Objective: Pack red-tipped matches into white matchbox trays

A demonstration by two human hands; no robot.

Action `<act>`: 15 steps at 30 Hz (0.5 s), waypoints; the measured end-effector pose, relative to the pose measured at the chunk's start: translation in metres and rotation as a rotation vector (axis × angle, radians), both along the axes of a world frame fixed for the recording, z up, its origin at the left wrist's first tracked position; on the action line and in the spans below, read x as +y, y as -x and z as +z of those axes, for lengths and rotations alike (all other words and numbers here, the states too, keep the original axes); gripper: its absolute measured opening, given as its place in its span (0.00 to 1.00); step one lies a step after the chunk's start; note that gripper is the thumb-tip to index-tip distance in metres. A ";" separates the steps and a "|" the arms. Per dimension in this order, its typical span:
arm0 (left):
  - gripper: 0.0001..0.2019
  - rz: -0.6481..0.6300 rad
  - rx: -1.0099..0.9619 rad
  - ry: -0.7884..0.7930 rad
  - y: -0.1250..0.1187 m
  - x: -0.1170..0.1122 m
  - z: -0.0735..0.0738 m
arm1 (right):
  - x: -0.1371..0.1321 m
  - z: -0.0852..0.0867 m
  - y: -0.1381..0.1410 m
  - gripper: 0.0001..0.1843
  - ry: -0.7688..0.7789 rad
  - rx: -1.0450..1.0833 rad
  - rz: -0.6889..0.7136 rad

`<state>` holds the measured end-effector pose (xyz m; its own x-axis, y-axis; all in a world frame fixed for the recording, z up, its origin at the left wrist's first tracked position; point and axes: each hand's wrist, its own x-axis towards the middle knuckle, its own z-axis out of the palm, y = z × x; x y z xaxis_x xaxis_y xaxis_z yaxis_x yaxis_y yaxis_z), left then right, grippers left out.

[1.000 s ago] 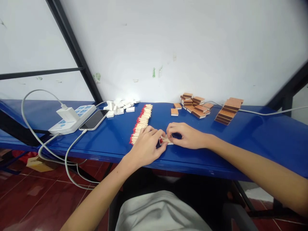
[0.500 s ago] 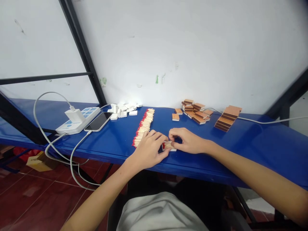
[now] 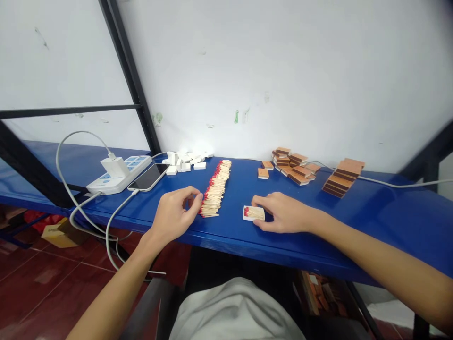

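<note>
A long row of red-tipped matches [image 3: 216, 188] lies on the blue table [image 3: 371, 212]. My left hand [image 3: 175, 214] rests at the near left end of that row, fingers curled, fingertips touching the matches. A small white tray filled with matches [image 3: 254, 213] sits to the right of the row. My right hand [image 3: 283, 213] holds this tray by its right side, thumb and fingers pinched on it.
White inner trays [image 3: 186, 160] are heaped at the back left. Brown matchbox sleeves lie in a loose pile [image 3: 292, 165] and a slanted stack [image 3: 341, 177] at the back right. A phone [image 3: 148, 177], a power strip with charger [image 3: 116, 172] and cables lie at left.
My left hand has left the filled tray and moved left to the near end of the match row. My right hand stays on the tray. The camera has shifted slightly.
</note>
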<state>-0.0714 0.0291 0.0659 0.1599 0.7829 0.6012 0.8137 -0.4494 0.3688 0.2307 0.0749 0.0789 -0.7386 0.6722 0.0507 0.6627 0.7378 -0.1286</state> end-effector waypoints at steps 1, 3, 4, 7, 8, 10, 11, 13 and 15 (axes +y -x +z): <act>0.12 -0.008 0.010 0.014 -0.001 -0.002 -0.001 | -0.001 0.000 0.000 0.12 -0.007 -0.014 0.012; 0.11 -0.015 0.034 0.036 -0.004 -0.007 -0.002 | -0.002 0.001 0.000 0.13 -0.022 -0.035 0.017; 0.11 -0.025 0.044 0.058 -0.004 -0.009 -0.003 | -0.002 0.001 0.000 0.13 -0.027 -0.043 0.022; 0.10 -0.114 0.049 0.173 0.002 -0.013 -0.005 | -0.004 0.001 0.001 0.13 -0.005 -0.049 0.075; 0.10 -0.142 0.043 0.208 0.006 -0.013 -0.006 | -0.004 0.000 0.002 0.13 0.005 -0.046 0.096; 0.10 -0.170 0.032 0.246 0.012 -0.015 -0.004 | -0.005 -0.001 0.002 0.13 0.008 -0.038 0.118; 0.10 -0.172 0.031 0.255 0.014 -0.015 -0.003 | -0.005 -0.001 0.002 0.14 0.006 -0.034 0.118; 0.09 -0.186 0.041 0.282 0.018 -0.016 -0.001 | -0.006 -0.002 0.002 0.14 0.007 -0.020 0.110; 0.08 -0.224 0.056 0.334 0.021 -0.015 -0.001 | -0.007 -0.003 0.001 0.15 0.018 0.016 0.110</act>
